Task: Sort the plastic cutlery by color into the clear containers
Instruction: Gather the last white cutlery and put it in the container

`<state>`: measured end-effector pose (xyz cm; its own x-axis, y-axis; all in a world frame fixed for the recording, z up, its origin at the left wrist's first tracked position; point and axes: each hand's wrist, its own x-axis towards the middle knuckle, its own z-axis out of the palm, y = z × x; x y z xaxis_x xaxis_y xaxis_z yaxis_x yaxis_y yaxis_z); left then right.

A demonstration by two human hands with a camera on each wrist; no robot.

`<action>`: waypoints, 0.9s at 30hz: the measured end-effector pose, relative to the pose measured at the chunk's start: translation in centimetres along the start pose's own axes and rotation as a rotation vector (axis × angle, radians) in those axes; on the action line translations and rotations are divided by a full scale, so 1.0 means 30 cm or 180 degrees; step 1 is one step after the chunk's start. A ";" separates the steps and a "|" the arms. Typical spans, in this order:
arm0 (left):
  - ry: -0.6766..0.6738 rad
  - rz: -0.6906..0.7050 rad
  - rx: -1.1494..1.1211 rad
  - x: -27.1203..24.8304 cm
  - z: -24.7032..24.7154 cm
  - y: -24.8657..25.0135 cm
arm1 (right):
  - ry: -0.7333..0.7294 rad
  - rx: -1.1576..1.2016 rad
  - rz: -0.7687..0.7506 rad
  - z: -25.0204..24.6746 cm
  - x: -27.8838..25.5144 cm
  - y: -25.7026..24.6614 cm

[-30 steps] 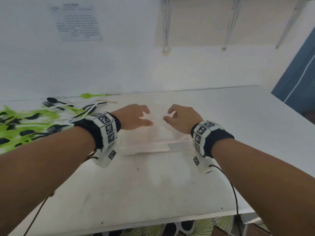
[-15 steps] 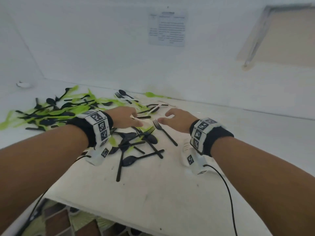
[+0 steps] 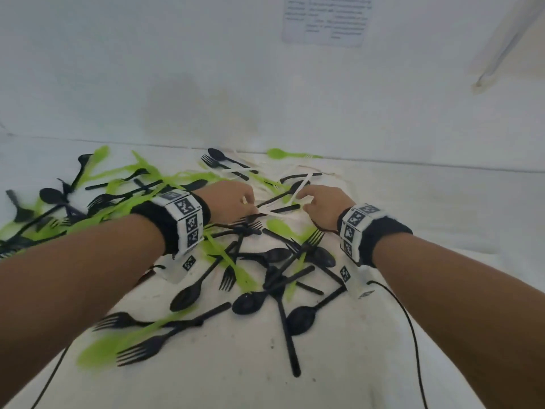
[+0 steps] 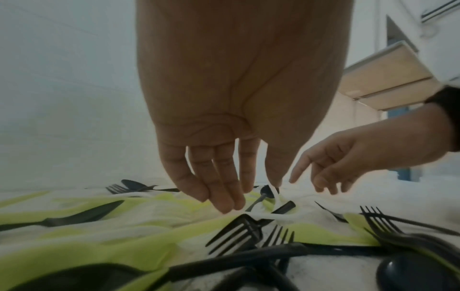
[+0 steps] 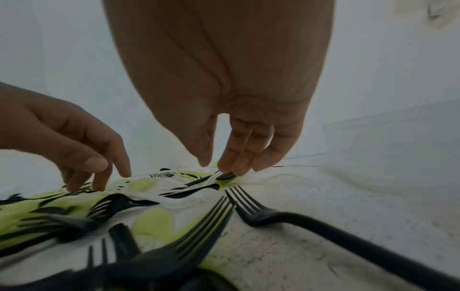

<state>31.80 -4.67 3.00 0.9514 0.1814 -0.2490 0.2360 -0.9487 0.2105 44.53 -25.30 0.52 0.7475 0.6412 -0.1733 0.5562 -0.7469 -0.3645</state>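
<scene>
A loose heap of black (image 3: 277,255), lime-green (image 3: 236,268) and white plastic cutlery covers the white table (image 3: 427,208). My left hand (image 3: 250,209) reaches into the far middle of the heap, thumb and forefinger pinching a white piece (image 3: 274,214). In the left wrist view, that hand (image 4: 261,189) points down with the white strip (image 4: 276,196) at its thumb tip. My right hand (image 3: 302,200) is close beside it, fingertips curled on another white piece (image 3: 305,181). Seen from the right wrist, the right hand (image 5: 214,167) touches down on a white handle over a black spoon (image 5: 225,175). No clear container is in view.
More black and green cutlery spreads to the far left (image 3: 59,202). A green spoon (image 3: 280,153) lies by the back wall, where a printed sheet (image 3: 327,19) hangs. Black forks (image 5: 248,208) lie just below my right wrist. A cable (image 3: 413,335) trails from that wrist.
The view has swung left from the clear container to the cutlery heap. Both hands have moved from the container into the heap and closed on white pieces.
</scene>
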 end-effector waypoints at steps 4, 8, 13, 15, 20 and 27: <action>0.0032 0.0779 0.0163 0.067 0.026 -0.027 | -0.0014 -0.0525 0.0116 0.010 0.069 -0.039; 0.0098 0.1455 0.0860 0.121 0.079 0.018 | -0.0177 -0.0946 0.0217 0.034 0.116 -0.051; 0.0209 0.1506 0.1175 0.157 0.115 0.039 | 0.0113 -0.1551 0.0121 0.061 0.135 -0.028; 0.0233 0.1568 0.0912 0.144 0.102 0.025 | 0.0086 -0.1556 0.0048 0.053 0.135 -0.011; 0.0152 0.1218 0.0043 0.037 0.005 -0.048 | -0.0066 -0.1053 -0.0038 0.002 0.123 -0.013; -0.0099 0.0525 0.0215 -0.016 0.000 -0.269 | 0.0034 -0.0247 0.0074 0.059 0.195 -0.107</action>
<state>29.44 2.91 1.40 0.9692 0.0149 -0.2457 0.0625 -0.9803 0.1872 46.48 -18.85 -0.96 0.7642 0.6219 -0.1708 0.5648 -0.7732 -0.2883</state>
